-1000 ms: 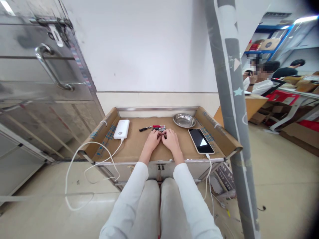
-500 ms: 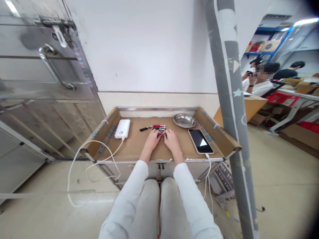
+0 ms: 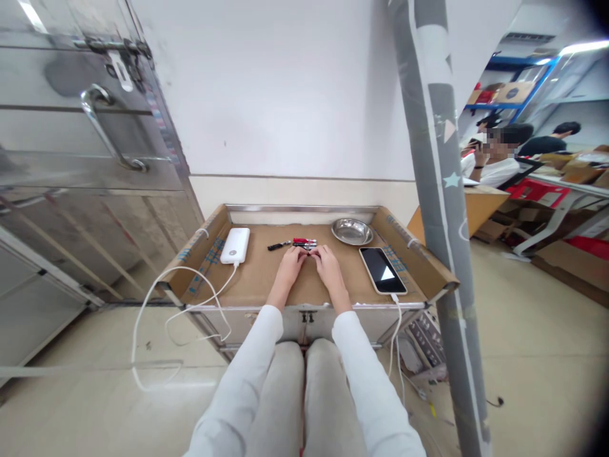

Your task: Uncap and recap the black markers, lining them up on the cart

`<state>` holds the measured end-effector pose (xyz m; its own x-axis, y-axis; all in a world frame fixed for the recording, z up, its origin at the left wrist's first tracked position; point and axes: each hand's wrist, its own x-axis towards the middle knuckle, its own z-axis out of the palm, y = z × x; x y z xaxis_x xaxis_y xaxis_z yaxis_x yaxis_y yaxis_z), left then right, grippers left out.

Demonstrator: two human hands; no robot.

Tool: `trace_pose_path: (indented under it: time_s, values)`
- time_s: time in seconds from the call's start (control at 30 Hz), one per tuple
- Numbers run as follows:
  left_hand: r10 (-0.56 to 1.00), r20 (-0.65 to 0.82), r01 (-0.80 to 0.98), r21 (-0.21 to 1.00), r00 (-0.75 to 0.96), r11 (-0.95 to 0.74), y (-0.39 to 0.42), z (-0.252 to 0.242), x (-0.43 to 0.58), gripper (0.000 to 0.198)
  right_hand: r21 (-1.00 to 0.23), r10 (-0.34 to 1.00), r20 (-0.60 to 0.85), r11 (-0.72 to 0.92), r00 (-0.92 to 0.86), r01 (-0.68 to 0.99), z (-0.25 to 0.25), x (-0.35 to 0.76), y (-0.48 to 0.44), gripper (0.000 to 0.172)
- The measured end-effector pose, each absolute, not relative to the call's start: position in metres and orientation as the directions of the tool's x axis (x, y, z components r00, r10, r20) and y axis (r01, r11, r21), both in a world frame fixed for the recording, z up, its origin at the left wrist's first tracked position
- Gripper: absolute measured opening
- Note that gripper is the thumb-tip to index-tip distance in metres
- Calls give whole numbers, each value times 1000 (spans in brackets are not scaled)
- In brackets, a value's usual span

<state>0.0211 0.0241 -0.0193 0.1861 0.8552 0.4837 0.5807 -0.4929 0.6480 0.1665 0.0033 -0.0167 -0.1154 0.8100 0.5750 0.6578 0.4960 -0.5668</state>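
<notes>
My left hand [image 3: 290, 261] and my right hand [image 3: 326, 261] meet above the cardboard-lined top of a small cabinet [image 3: 257, 285]. Their fingertips are pinched close together around a small dark piece, mostly hidden by the fingers. Just beyond them lies a short red stick-like item [image 3: 303, 240] with silvery parts, beside dark ones partly covered by my hands. To their left rests a black slim piece [image 3: 276, 246] with a shiny end. What kind these are is too small to tell.
A white power bank [image 3: 235, 245] with a cable lies at the left. On the right are a shallow metal dish [image 3: 352, 231] and a cabled phone [image 3: 383, 270]. A grey wrapped pole [image 3: 440, 158] stands by the right side. People sit in the background at right.
My hands stay in nearly the same place, fingertips still together, with only slight finger movement. The view has shifted a little. The dish, phone and power bank have not moved.
</notes>
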Motion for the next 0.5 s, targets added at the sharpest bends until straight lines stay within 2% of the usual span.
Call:
trace_pose_path:
  time_s: [0.5]
  values:
    - [827, 528, 538, 648, 194, -540, 28, -23, 21, 14, -575, 830, 540, 484, -138, 660, -9, 165, -1, 23]
